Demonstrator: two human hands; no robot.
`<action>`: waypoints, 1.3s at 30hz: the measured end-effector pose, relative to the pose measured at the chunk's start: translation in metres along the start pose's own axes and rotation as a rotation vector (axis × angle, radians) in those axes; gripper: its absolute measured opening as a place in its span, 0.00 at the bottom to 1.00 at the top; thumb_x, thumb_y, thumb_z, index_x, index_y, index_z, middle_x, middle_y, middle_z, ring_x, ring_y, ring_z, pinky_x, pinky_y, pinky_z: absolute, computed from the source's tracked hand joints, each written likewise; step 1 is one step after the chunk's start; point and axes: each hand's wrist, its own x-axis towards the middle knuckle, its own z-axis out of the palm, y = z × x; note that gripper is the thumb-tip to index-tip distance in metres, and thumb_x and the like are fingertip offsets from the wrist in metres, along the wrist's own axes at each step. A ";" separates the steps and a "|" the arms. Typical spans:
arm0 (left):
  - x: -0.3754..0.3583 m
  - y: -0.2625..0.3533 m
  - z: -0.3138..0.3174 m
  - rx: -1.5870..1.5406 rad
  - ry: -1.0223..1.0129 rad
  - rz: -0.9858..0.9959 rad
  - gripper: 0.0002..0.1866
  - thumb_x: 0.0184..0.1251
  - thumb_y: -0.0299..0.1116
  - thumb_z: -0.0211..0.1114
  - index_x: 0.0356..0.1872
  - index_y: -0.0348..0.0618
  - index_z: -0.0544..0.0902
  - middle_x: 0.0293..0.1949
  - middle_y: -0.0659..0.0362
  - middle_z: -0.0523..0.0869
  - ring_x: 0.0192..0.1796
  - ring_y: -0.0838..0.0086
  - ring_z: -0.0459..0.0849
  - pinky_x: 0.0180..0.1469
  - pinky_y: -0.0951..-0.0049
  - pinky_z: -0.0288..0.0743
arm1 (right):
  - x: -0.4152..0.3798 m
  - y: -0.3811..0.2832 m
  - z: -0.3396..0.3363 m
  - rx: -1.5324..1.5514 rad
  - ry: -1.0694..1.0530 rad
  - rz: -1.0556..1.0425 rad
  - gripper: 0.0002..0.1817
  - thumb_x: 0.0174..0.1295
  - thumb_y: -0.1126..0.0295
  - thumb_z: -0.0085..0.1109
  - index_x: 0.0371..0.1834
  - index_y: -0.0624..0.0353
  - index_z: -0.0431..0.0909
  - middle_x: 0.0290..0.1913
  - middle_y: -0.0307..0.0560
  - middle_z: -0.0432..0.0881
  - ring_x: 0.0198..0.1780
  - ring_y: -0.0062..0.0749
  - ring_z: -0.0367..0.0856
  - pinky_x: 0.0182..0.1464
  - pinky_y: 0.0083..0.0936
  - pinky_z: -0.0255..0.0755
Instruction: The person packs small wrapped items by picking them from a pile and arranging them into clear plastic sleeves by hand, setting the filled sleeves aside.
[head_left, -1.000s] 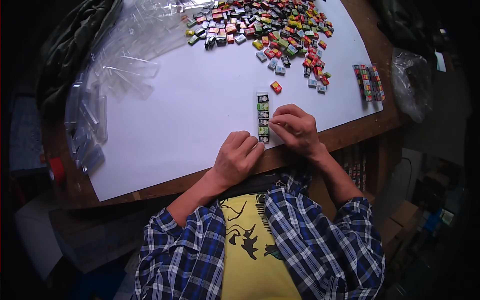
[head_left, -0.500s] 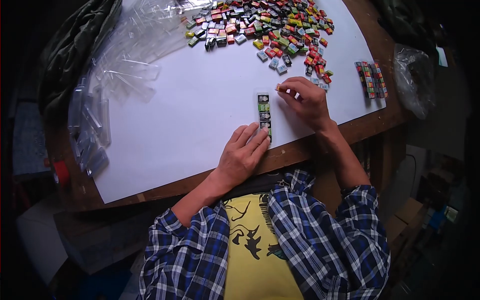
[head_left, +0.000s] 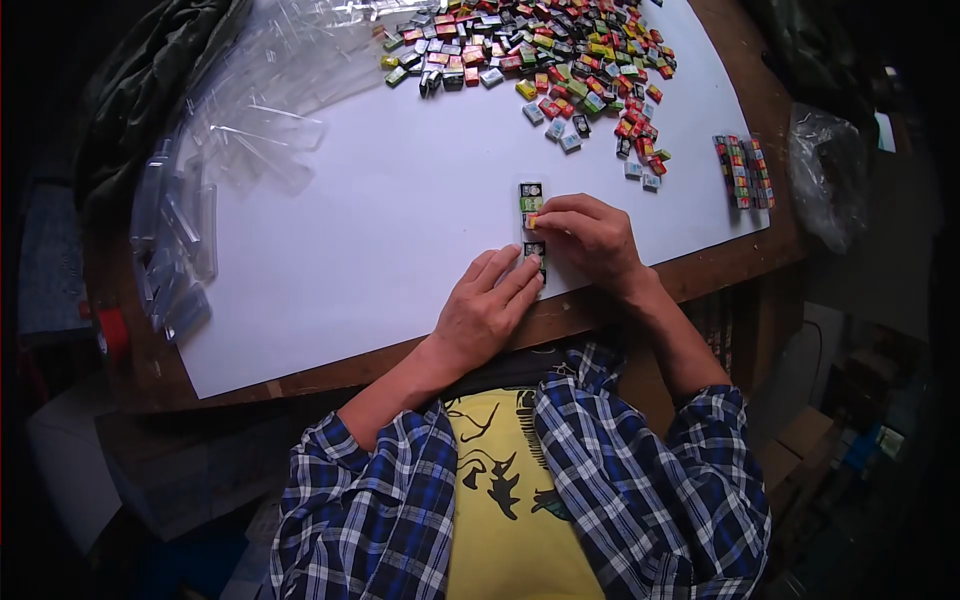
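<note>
The right hand (head_left: 588, 232) pinches a small red-and-yellow box (head_left: 531, 221) just left of its fingertips, over the row of little boxes (head_left: 531, 204) — its long axis running near to far. The left hand (head_left: 480, 308), unclenched, rests fingers on the row's near end — right hand nearer the middle.

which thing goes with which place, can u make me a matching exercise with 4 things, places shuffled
Things:
1. left hand
2. right hand
3. long clear cases
4. crumpled clear bag

Places:
a. beyond the right edge of the white sheet
b. over the near end of the row of little boxes
c. by the sheet's left edge
d. fingertips at a red and yellow box partway along the row

Pairs: 1-b, 2-d, 3-c, 4-a
</note>
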 end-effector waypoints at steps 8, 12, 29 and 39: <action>-0.004 -0.002 0.000 -0.044 -0.017 0.005 0.15 0.64 0.27 0.70 0.51 0.33 0.90 0.62 0.49 0.88 0.68 0.50 0.83 0.69 0.51 0.82 | -0.006 -0.001 0.001 0.043 -0.110 0.023 0.11 0.58 0.79 0.78 0.44 0.58 0.92 0.48 0.46 0.92 0.46 0.38 0.94 0.47 0.30 0.91; 0.000 -0.001 0.003 -0.090 0.007 0.055 0.15 0.64 0.25 0.71 0.50 0.32 0.90 0.61 0.49 0.89 0.66 0.49 0.84 0.69 0.52 0.82 | -0.002 -0.002 0.003 0.115 -0.117 0.094 0.08 0.62 0.77 0.78 0.43 0.57 0.92 0.48 0.47 0.91 0.45 0.40 0.93 0.46 0.31 0.89; 0.006 0.007 -0.010 -0.215 -0.117 0.207 0.14 0.58 0.25 0.75 0.45 0.35 0.88 0.50 0.51 0.89 0.57 0.53 0.88 0.58 0.58 0.88 | -0.026 -0.035 0.000 -0.412 -0.021 0.323 0.11 0.59 0.67 0.76 0.36 0.61 0.84 0.48 0.52 0.87 0.45 0.48 0.90 0.46 0.40 0.86; 0.007 0.006 -0.007 -0.187 -0.106 0.203 0.10 0.60 0.25 0.78 0.42 0.38 0.88 0.46 0.53 0.91 0.54 0.55 0.90 0.52 0.59 0.89 | -0.063 0.093 -0.170 -0.788 0.379 0.429 0.05 0.60 0.74 0.71 0.37 0.59 0.85 0.47 0.55 0.89 0.46 0.52 0.89 0.52 0.43 0.84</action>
